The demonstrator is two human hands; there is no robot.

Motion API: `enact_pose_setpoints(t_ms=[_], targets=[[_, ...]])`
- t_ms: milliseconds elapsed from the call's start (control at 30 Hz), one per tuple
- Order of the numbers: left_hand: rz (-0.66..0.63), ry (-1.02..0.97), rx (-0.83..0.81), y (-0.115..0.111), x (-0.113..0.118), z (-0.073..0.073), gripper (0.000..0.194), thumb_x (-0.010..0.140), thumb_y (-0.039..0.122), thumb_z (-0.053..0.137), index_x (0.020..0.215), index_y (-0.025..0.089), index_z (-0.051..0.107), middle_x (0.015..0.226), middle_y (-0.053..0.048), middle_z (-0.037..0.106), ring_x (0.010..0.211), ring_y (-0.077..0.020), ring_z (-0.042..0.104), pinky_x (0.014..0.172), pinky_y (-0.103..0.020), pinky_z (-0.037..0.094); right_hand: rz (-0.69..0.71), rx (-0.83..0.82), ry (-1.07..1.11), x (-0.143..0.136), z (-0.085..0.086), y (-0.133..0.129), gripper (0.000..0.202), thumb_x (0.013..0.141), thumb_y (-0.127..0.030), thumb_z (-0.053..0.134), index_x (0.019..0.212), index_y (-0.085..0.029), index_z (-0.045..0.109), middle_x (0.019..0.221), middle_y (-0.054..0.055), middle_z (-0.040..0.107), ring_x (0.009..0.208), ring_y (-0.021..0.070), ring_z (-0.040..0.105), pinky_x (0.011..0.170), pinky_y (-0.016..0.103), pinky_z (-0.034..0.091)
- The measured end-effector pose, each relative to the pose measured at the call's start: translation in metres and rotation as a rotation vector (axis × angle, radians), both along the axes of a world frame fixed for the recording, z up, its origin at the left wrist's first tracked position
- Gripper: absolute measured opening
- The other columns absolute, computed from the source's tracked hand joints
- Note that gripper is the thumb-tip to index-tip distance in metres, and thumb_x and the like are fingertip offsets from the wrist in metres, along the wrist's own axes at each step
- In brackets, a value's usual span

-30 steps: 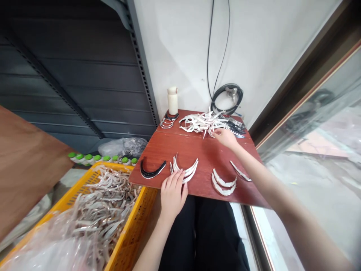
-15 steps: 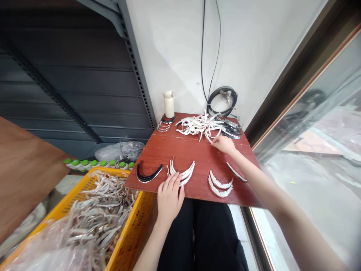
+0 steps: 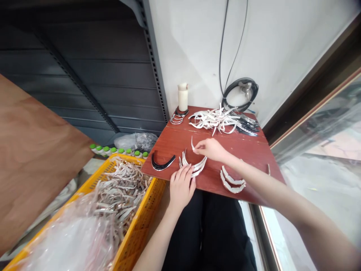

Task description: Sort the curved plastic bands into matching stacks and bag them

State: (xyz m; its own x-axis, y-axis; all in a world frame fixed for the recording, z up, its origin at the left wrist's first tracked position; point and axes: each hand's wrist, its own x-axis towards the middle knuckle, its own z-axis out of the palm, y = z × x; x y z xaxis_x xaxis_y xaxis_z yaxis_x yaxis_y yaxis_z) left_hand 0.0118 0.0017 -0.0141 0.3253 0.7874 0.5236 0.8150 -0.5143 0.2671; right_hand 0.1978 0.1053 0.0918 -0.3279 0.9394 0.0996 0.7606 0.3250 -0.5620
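Note:
My right hand point(image 3: 210, 149) pinches a thin white curved strip point(image 3: 192, 143) over the middle of the red-brown table point(image 3: 170, 143). Below it, near the front edge, lies a group of white curved strips point(image 3: 201, 165). My left hand point(image 3: 181, 185) rests on the near side of that group, fingers stretched out and partly covering it. To the left of this hand lies a black curved strip point(image 3: 162, 167) with a shiny edge. Two white curved pieces point(image 3: 233, 188) lie under my right forearm. A loose pile of white strips point(image 3: 216, 119) spreads across the back of the table.
Black strips point(image 3: 248, 125) lie at the back right, near a coiled black cable point(image 3: 255, 92). A cream bottle point(image 3: 183, 98) stands at the back left. On the left, a yellow crate point(image 3: 150, 195) holds many strips and plastic bags. Green-capped bottles point(image 3: 106, 150) line up behind it.
My right hand has moved from the pile toward the front left, carrying a white strip. My left hand stays on the front group. The camera view has shifted.

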Motion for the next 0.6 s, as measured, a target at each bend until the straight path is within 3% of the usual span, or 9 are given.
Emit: enact_pose_setpoints(t_ms=[133,233,400,467,600], targets=[[-0.007,-0.063,0.012,-0.001,0.000,-0.003,0.043,0.095,0.024,0.048,0.137,0.017,0.048,0.140,-0.012,0.057,0.132,-0.0246,0.051,0.108,-0.043,0.040,0.103,-0.106,-0.112,-0.031,-0.022,-0.010,0.015,0.084,-0.024,0.063,0.079,-0.025,0.077,0.082,0.000,0.077,0.078,0.0167,0.070,0.070,0.023,0.046],[0.005,-0.149,0.048,-0.001,0.001,-0.005,0.044,0.093,0.023,0.050,0.136,0.014,0.046,0.139,-0.016,0.056,0.133,-0.0254,0.049,0.112,-0.047,0.040,0.170,-0.111,-0.168,-0.036,-0.025,-0.020,0.022,0.088,-0.021,0.055,0.079,-0.023,0.076,0.079,0.001,0.076,0.074,0.0165,0.068,0.069,0.024,0.045],[0.027,-0.211,0.041,-0.002,0.005,-0.007,0.059,0.090,0.019,0.047,0.146,0.010,0.029,0.144,-0.019,0.051,0.141,-0.0260,0.042,0.116,-0.051,0.037,0.283,0.050,-0.244,-0.032,-0.020,-0.040,0.028,0.095,-0.027,0.046,0.092,-0.020,0.072,0.093,0.006,0.074,0.089,0.0214,0.067,0.084,0.031,0.045],[0.026,-0.207,-0.016,-0.003,0.007,-0.004,0.064,0.089,0.018,0.045,0.149,0.008,0.025,0.145,-0.019,0.049,0.141,-0.0260,0.041,0.117,-0.051,0.036,0.323,0.094,-0.301,-0.026,-0.029,-0.050,0.027,0.095,-0.030,0.046,0.095,-0.020,0.071,0.094,0.008,0.073,0.089,0.0236,0.067,0.086,0.035,0.046],[-0.016,-0.181,-0.086,-0.004,0.008,0.005,0.057,0.092,0.020,0.042,0.147,0.007,0.034,0.145,-0.014,0.052,0.144,-0.0218,0.037,0.122,-0.041,0.031,0.350,0.332,-0.376,-0.010,-0.061,-0.060,0.028,0.093,-0.026,0.041,0.096,-0.022,0.069,0.098,0.012,0.072,0.091,0.0294,0.066,0.091,0.047,0.045]])
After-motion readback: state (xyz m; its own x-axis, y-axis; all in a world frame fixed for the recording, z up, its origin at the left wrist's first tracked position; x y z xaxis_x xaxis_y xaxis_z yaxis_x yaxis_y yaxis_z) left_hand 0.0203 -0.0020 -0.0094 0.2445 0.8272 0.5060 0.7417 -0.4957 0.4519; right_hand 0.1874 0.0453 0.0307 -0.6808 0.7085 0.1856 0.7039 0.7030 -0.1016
